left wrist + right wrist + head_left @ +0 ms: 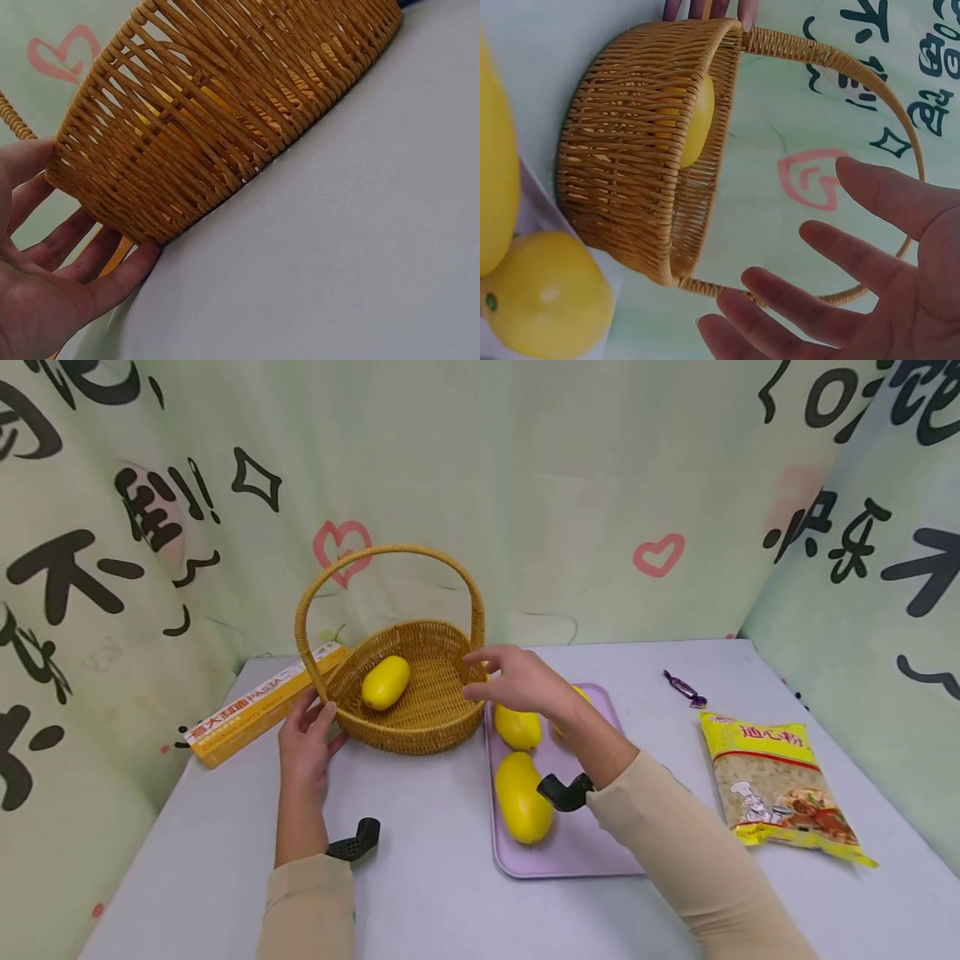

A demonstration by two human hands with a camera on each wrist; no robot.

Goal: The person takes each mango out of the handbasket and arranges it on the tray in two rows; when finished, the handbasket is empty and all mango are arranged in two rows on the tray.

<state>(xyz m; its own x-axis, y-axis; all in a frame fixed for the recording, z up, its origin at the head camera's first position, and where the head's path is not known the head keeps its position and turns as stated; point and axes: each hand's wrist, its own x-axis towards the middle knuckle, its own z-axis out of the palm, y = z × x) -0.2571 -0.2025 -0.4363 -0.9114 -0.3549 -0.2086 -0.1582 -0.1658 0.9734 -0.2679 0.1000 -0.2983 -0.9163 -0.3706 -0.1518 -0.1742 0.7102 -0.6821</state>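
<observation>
A woven wicker basket (pixel 408 739) with a tall arched handle stands on the table. One yellow oval fruit (pixel 386 682) lies inside it, toward the left. Against the basket's outer left wall rests my left hand (pixel 306 743), its fingers spread from the rim down to the base in the left wrist view. My right hand (pixel 517 681) hovers by the basket's right rim, fingers apart and nothing between them. Below it, a lilac tray (pixel 577 867) carries yellow fruits, a long one (pixel 523 797) in front, a rounder one (pixel 517 728) behind, and another mostly hidden by my right wrist.
A long orange-and-white box (pixel 262 706) lies slantwise at the left, passing behind the basket. On the right are a yellow-topped pasta bag (pixel 776 785) and a small purple wrapped candy (pixel 684 688). Printed curtains (pixel 570 510) enclose the table's back and sides.
</observation>
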